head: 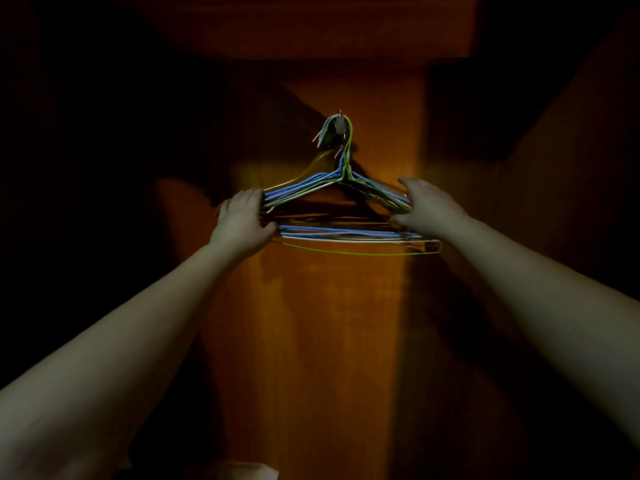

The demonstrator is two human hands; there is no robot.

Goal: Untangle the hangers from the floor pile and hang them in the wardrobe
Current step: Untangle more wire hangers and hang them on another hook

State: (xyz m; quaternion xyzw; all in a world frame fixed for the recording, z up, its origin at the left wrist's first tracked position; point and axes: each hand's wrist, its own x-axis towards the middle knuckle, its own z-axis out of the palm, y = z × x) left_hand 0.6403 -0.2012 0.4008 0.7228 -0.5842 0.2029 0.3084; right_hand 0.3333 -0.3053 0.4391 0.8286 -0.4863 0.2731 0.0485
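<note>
Two hands on one bundle, inside a dim wardrobe. Left hand point(242, 216) at the left shoulder end of the hangers point(341, 209), fingers curled round the wires there. Hangers: thin wire, mostly blue, some white, one green, stacked flat together; hooks gathered over a small metal hook point(340, 128) fixed high on the wooden back panel point(311, 341). Bundle hangs from it against the panel, lower bars spread slightly, green bar lowest. Right hand point(427, 204) at the right shoulder end, fingers over the upper wires, thumb under, gripping. Hands well apart, one at each end. Surroundings mostly in shadow; side walls too dark to read.
</note>
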